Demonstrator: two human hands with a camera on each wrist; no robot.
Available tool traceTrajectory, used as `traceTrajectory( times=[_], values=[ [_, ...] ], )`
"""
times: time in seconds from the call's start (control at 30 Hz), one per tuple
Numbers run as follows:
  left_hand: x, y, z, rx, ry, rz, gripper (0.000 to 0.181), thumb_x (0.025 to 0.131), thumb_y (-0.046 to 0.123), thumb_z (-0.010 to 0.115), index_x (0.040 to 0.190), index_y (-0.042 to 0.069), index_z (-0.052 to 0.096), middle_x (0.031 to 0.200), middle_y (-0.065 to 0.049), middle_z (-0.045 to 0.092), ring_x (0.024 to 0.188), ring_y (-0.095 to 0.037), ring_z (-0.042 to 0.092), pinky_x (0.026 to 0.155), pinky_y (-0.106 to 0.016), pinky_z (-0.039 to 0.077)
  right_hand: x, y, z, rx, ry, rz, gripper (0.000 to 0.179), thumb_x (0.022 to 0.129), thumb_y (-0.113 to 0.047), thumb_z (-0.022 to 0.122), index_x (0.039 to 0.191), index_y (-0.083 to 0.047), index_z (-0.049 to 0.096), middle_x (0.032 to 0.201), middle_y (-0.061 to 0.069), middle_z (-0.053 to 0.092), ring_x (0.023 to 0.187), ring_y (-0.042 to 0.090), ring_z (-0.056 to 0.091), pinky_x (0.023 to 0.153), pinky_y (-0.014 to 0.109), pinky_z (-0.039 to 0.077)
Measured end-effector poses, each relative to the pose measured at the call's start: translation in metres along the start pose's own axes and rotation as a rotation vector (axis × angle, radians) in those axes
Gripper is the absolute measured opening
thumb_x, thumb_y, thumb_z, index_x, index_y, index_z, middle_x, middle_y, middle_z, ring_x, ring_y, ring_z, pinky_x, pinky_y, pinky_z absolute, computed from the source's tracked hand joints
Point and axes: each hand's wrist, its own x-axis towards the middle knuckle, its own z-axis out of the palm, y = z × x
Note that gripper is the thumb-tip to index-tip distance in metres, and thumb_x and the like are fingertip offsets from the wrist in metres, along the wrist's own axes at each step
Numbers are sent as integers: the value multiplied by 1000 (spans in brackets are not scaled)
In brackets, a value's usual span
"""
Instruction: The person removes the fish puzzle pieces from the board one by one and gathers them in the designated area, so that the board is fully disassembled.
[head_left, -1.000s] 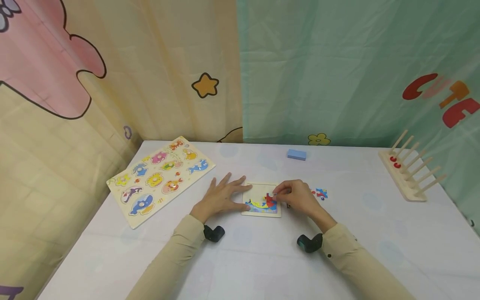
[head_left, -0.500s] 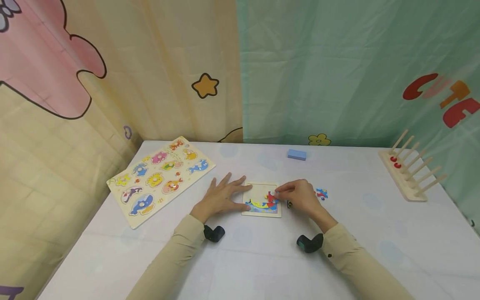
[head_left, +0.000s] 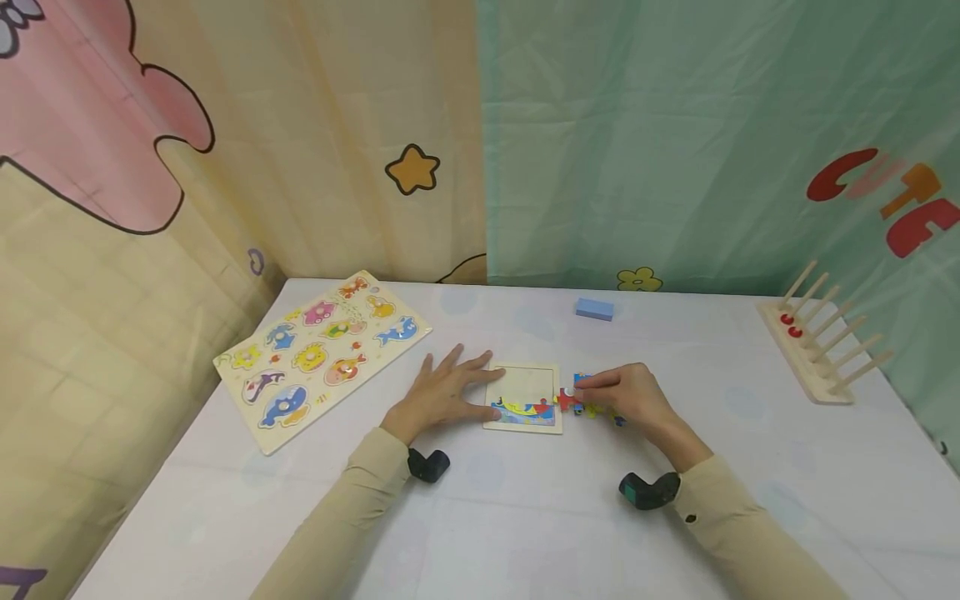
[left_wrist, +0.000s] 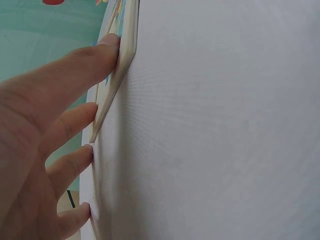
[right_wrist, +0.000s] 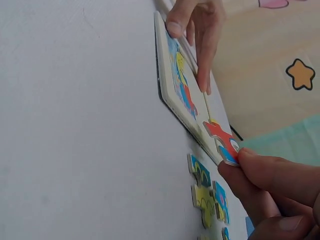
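My left hand lies spread at the left side of a small wooden jigsaw tray. In the left wrist view its thumb presses the tray's near edge. The tray's lower part holds joined blue, yellow and red pieces; bare wood shows above them. Right of the tray, my right hand pinches a red and blue jigsaw piece between thumb and index finger. The piece is raised and overlaps the tray's right edge in the right wrist view. Several loose jigsaw pieces lie beneath the right hand, partly hidden in the head view.
A large knob puzzle board with sea animals lies at the left. Toward the back is a blue block. A wooden peg stand with red beads stands far right, near the curtain.
My right hand has moved right, lifting the red jigsaw piece away from the filled part of the tray to its right edge. The left hand has stayed in place.
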Motion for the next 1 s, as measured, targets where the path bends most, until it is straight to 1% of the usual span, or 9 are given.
traceTrajectory(
  times=[0.13, 0.3, 0.57, 0.67, 0.8, 1.0],
  values=[
    [0, 0, 0, 8, 3, 0, 72, 82, 64, 67, 146, 37, 48, 160, 10, 26, 150, -32, 6, 114, -65, 0, -4, 8, -10, -2, 1, 23, 26, 84, -30, 78, 103, -12, 79, 119, 13, 69, 117, 31, 53, 91, 42, 47],
    [0, 0, 0, -2, 1, 0, 72, 82, 64, 67, 145, 36, 48, 160, 10, 26, 150, -32, 5, 114, -65, -1, -11, 21, -24, 14, 12, 52, 31, 85, -32, 77, 106, -10, 78, 124, 16, 66, 124, 34, 48, 94, 44, 44],
    [0, 0, 0, -6, 5, -3, 71, 82, 63, 67, 145, 37, 49, 160, 10, 27, 151, -31, 5, 114, -65, -1, -23, 42, -46, 7, 23, 84, 38, 85, -36, 76, 113, -10, 76, 136, 21, 57, 133, 39, 40, 105, 54, 37],
    [0, 0, 1, -7, 7, -1, 71, 82, 63, 68, 145, 36, 49, 160, 9, 27, 151, -31, 5, 114, -65, -1, -26, 48, -52, -3, 25, 88, 40, 85, -37, 75, 114, -9, 75, 137, 22, 56, 132, 39, 40, 103, 54, 38],
    [0, 0, 1, -7, 8, 1, 71, 82, 63, 68, 145, 36, 49, 160, 9, 26, 150, -32, 5, 114, -65, -2, -30, 55, -59, -25, 30, 94, 42, 85, -38, 75, 114, -8, 75, 136, 23, 56, 130, 38, 40, 97, 50, 40],
    [0, 0, 1, -4, 13, 2, 71, 82, 62, 68, 145, 36, 49, 160, 9, 27, 150, -32, 6, 114, -65, -1, -33, 60, -64, -29, 42, 87, 37, 87, -33, 74, 111, -6, 76, 130, 22, 60, 127, 38, 42, 93, 48, 41]
  ],
)
